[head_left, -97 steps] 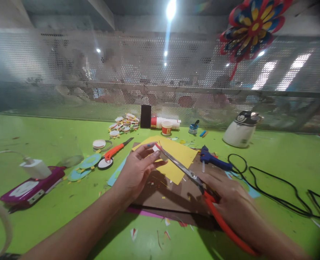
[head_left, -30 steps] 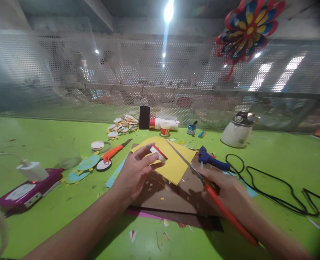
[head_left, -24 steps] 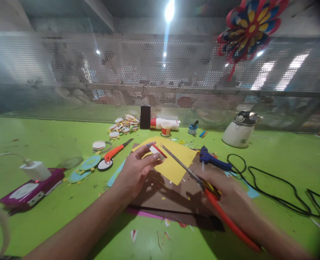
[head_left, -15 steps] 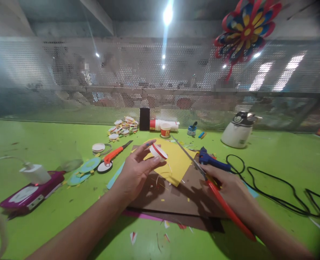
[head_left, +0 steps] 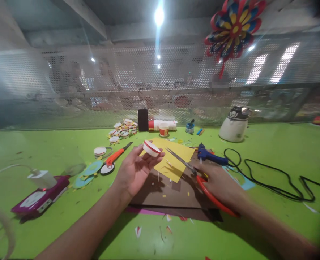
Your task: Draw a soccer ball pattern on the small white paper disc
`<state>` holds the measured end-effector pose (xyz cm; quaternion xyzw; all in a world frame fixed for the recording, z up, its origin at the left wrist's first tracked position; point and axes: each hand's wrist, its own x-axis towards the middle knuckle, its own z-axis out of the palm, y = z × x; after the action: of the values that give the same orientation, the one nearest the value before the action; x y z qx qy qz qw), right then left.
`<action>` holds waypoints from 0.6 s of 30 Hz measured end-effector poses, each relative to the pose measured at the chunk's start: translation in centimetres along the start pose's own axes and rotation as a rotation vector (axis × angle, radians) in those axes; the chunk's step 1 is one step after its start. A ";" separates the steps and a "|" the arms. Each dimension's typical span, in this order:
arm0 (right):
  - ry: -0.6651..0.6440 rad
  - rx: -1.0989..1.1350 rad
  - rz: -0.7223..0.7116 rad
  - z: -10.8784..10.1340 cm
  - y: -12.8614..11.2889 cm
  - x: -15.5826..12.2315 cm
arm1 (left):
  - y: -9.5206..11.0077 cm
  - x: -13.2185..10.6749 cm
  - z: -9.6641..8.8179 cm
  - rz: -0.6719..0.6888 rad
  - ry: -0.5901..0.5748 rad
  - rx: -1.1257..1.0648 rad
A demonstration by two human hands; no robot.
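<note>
My left hand (head_left: 134, 170) holds up a small white round piece with a red rim (head_left: 151, 147), pinched at the fingertips above the yellow sheet (head_left: 173, 159). My right hand (head_left: 220, 182) grips the red-handled scissors (head_left: 195, 172), whose blades lie low and point left toward the white piece, a short gap away. A brown board (head_left: 173, 193) lies under both hands, with small paper scraps on it.
A blue glue gun (head_left: 210, 156) with a black cord (head_left: 271, 178) lies to the right, near a white kettle-like pot (head_left: 234, 124). On the left are an orange knife (head_left: 118, 154), paper discs (head_left: 90, 169) and a purple device (head_left: 39, 196). A mesh screen (head_left: 94, 90) closes the back.
My left hand has lifted and turned the white piece, palm now more upward. The scissors have dropped lower and drawn back from the piece. Trimmed scraps lie on the board.
</note>
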<state>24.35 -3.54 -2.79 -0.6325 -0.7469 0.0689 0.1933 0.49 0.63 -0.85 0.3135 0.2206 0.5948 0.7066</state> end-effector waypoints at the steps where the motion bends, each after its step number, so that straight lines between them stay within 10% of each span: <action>1: -0.005 -0.004 0.001 0.1 0.0 0.0 | 0.1 0.1 0.0 -0.004 0.006 -0.012; 18: -0.024 -0.040 0.074 0.0 0.5 0.8 | 1.0 0.3 -0.3 -0.056 -0.019 -0.001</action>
<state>24.68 -2.70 -2.79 -0.6625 -0.7265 0.0686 0.1688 -0.32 1.08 -0.36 0.3123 0.2221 0.5718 0.7254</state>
